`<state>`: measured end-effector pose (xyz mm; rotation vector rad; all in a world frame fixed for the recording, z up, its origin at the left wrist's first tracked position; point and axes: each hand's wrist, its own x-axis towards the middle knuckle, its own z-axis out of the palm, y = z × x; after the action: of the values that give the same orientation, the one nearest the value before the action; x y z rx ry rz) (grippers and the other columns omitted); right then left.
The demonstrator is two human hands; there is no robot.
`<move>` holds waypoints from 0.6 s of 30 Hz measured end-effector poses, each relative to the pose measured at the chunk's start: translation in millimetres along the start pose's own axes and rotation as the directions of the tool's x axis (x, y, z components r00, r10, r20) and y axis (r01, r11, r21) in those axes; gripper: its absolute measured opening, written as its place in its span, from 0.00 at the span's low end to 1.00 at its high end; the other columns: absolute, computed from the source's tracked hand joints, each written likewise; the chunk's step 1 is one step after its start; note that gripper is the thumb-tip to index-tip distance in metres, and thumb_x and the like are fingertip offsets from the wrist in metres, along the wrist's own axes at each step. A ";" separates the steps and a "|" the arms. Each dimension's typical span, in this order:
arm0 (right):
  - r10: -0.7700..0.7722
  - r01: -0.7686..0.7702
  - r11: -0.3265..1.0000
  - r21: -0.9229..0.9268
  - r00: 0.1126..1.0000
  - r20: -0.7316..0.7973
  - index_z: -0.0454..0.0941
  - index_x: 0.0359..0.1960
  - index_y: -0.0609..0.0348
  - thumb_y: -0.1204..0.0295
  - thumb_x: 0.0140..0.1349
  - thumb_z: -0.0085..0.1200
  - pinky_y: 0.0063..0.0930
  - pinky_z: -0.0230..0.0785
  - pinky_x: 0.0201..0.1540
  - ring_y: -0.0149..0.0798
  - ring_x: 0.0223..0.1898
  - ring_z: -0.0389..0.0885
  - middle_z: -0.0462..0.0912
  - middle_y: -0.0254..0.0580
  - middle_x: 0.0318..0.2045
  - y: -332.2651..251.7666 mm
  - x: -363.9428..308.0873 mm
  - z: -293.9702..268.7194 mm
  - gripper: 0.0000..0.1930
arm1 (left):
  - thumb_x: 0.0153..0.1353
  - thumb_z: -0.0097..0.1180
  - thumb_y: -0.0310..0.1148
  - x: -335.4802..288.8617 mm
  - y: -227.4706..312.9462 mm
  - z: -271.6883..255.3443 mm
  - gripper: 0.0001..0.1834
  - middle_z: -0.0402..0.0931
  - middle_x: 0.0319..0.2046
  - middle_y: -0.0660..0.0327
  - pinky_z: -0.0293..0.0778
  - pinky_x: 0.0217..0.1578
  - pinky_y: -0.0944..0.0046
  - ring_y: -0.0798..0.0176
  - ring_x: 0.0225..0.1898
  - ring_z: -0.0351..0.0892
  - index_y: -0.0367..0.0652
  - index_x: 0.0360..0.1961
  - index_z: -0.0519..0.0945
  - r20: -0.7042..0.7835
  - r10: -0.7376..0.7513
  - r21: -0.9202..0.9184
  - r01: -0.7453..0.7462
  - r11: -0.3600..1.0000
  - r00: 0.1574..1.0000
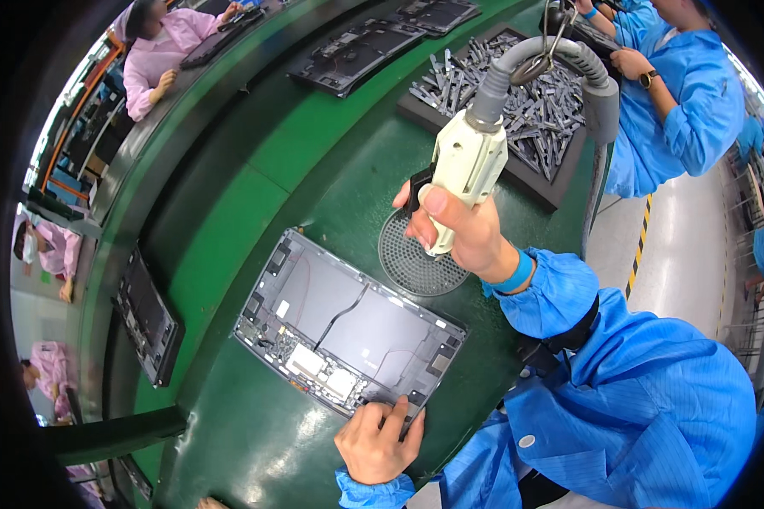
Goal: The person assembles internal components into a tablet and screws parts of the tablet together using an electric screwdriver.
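Note:
An opened laptop base [348, 314] lies on the green bench, its inside facing up with a circuit board along the near side and a black ribbon cable across the middle. My left hand [378, 441] grips its near right corner, the fingertips pressing on the edge. In my right hand [471, 229] is a cream-coloured air gun [471, 157], held up above the bench beyond the base. The fingers wrap round its body, and a thick grey hose [530, 53] runs from its top end. Its lower end points down toward a round perforated grille [420, 254] in the bench top.
A black tray [543, 197] heaped with small grey strip-like parts stands at the far right. Other laptop bases [361, 53] lie along the green conveyor [246, 199]. A person in blue [675, 110] works at the far right; people in pink sit across the line.

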<state>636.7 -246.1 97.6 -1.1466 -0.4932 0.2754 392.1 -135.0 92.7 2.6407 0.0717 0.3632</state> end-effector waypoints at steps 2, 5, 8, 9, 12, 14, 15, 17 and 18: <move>0.020 -0.020 1.000 0.001 1.000 0.003 0.73 0.35 0.70 0.59 0.57 0.54 0.28 0.73 0.29 0.28 0.16 0.71 0.71 0.37 0.14 -1.3 -0.9 -0.8 0.20 | 0.35 0.71 0.31 -1.1 0.8 2.0 0.15 0.67 0.20 0.65 0.67 0.18 0.65 0.63 0.19 0.71 0.43 0.28 0.83 -0.012 0.003 -0.005 -0.003 1.000 1.000; -0.009 0.015 0.990 0.143 0.999 -0.043 0.75 0.29 0.61 0.63 0.53 0.63 0.19 0.62 0.18 0.24 0.16 0.70 0.73 0.32 0.17 -0.5 0.1 -0.1 0.14 | 0.32 0.71 0.29 -3.9 1.0 4.3 0.15 0.67 0.19 0.63 0.66 0.18 0.64 0.62 0.18 0.70 0.42 0.27 0.83 -0.034 0.008 -0.006 -0.008 1.000 0.999; -0.018 0.020 0.991 0.129 1.000 -0.016 0.75 0.29 0.61 0.63 0.53 0.63 0.19 0.63 0.19 0.24 0.16 0.70 0.73 0.33 0.17 -0.9 2.4 -3.0 0.14 | 0.33 0.70 0.28 -6.6 1.4 6.9 0.15 0.66 0.19 0.63 0.66 0.18 0.65 0.62 0.17 0.70 0.42 0.27 0.83 -0.066 0.001 0.001 -0.001 1.000 0.998; -0.044 0.046 0.992 0.116 0.999 -0.023 0.74 0.32 0.65 0.61 0.55 0.59 0.25 0.69 0.25 0.27 0.16 0.71 0.73 0.35 0.16 -3.2 2.5 -5.1 0.16 | 0.33 0.71 0.28 -6.0 1.9 6.2 0.15 0.66 0.19 0.63 0.66 0.18 0.65 0.62 0.17 0.70 0.41 0.27 0.83 -0.068 0.009 0.010 -0.008 1.000 0.998; -0.097 0.101 0.988 0.116 0.995 -0.036 0.72 0.39 0.72 0.46 0.62 0.46 0.31 0.72 0.31 0.32 0.16 0.70 0.70 0.35 0.14 -9.6 0.8 -11.0 0.31 | 0.35 0.70 0.29 -4.6 3.3 8.3 0.14 0.66 0.18 0.64 0.67 0.17 0.65 0.63 0.17 0.70 0.41 0.28 0.83 -0.076 0.000 0.032 0.002 0.999 0.997; -0.110 0.105 0.983 0.154 0.994 0.022 0.71 0.40 0.70 0.41 0.62 0.39 0.30 0.69 0.30 0.30 0.16 0.67 0.68 0.33 0.13 -14.6 -2.1 -14.2 0.35 | 0.37 0.70 0.30 -3.7 4.3 12.8 0.14 0.66 0.18 0.63 0.67 0.16 0.64 0.62 0.18 0.71 0.40 0.29 0.82 -0.077 0.000 0.054 0.005 0.999 0.997; -0.085 0.068 0.981 0.182 0.993 0.085 0.71 0.41 0.69 0.40 0.62 0.38 0.30 0.67 0.30 0.29 0.16 0.66 0.67 0.32 0.13 -21.5 -4.8 -13.3 0.35 | 0.38 0.69 0.29 -1.2 4.5 16.8 0.14 0.65 0.19 0.63 0.67 0.16 0.64 0.62 0.17 0.70 0.40 0.29 0.82 -0.100 -0.007 0.041 0.012 0.999 0.995; -0.119 0.041 0.933 0.357 0.973 0.199 0.72 0.39 0.73 0.43 0.62 0.43 0.28 0.71 0.29 0.28 0.16 0.69 0.71 0.35 0.14 -20.0 -17.4 -4.5 0.34 | 0.36 0.70 0.28 2.8 2.9 18.3 0.15 0.66 0.18 0.63 0.66 0.16 0.64 0.62 0.17 0.70 0.39 0.29 0.82 -0.120 -0.009 0.010 0.010 1.000 0.993; -0.084 -0.022 0.926 0.378 0.961 0.264 0.72 0.39 0.73 0.41 0.60 0.45 0.27 0.70 0.28 0.28 0.16 0.69 0.70 0.35 0.14 -19.5 -27.2 4.1 0.36 | 0.34 0.70 0.26 4.6 0.9 18.0 0.15 0.66 0.18 0.63 0.65 0.17 0.63 0.61 0.16 0.70 0.39 0.29 0.82 -0.129 -0.002 -0.010 0.000 1.000 0.992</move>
<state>610.4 -262.8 110.5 -0.7237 -0.6713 0.4855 401.3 -143.4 78.9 2.6049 0.1124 0.5317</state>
